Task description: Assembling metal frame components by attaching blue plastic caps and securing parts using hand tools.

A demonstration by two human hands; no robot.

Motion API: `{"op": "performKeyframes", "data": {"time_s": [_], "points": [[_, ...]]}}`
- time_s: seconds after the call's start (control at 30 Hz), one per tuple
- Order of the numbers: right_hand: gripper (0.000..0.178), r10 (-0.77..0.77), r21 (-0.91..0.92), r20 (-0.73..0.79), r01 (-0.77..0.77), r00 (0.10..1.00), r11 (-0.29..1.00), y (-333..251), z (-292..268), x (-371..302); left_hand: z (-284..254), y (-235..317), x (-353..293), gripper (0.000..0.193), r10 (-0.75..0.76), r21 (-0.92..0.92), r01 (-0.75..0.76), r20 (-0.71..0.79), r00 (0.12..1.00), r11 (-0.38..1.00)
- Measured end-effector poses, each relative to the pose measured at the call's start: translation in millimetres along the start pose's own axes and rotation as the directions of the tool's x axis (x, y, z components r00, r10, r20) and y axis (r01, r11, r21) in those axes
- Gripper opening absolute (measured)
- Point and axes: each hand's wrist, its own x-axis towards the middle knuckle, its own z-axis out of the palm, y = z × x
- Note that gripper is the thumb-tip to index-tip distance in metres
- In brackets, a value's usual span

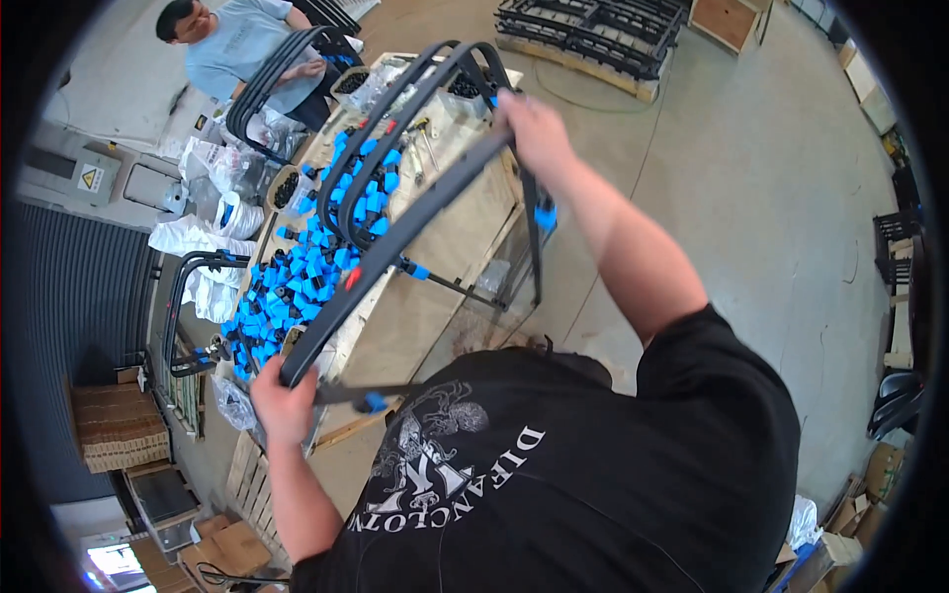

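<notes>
A long black bar-shaped frame (403,232) with bent ends and a red mark slants across the front of the workbench. Its near-left end is gripped by my left hand (285,403), fingers wrapped round the bar. At the far-right end, my right hand (537,133) is closed on the same frame. Thin black legs with blue fittings (546,215) hang from it. Beyond it, similar black curved frames (427,84) stand on the bench among a heap of blue-and-black plastic clamps (297,282).
The wooden workbench (465,225) also carries tools (425,148) and tubs of small black parts (287,188). Across the bench stands a person (242,59) holding several curved black frames. A pallet of black racks (593,40) lies at the back; cardboard (119,425) is stacked on the left.
</notes>
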Motion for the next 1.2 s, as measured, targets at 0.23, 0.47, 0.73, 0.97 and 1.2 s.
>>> {"op": "performKeyframes", "data": {"time_s": [0.23,0.47,0.73,0.97,1.2], "points": [[0.047,0.126,-0.171,-0.104,-0.143,0.987,0.975,41,-126,27,151,46,53,0.016,0.034,-0.324,-0.058,-0.080,0.996,0.944],[0.053,0.522,-0.591,-0.389,-0.640,0.759,0.490,217,-279,-229,216,64,106,0.012,0.004,-0.462,-0.025,-0.047,0.999,0.887],[0.047,0.852,-0.224,-0.501,-0.928,-0.154,-0.299,243,-362,-502,213,40,146,0.013,0.078,-0.392,-0.128,-0.141,0.987,0.911],[0.044,0.717,-0.238,-0.619,-0.946,0.322,0.220,234,-310,-447,192,34,156,0.016,0.103,-0.352,-0.116,-0.057,0.993,0.929],[0.039,0.710,-0.232,-0.553,-0.899,0.436,0.372,164,-181,-364,181,-12,139,0.030,0.153,-0.427,-0.119,0.046,0.987,0.896]]}}
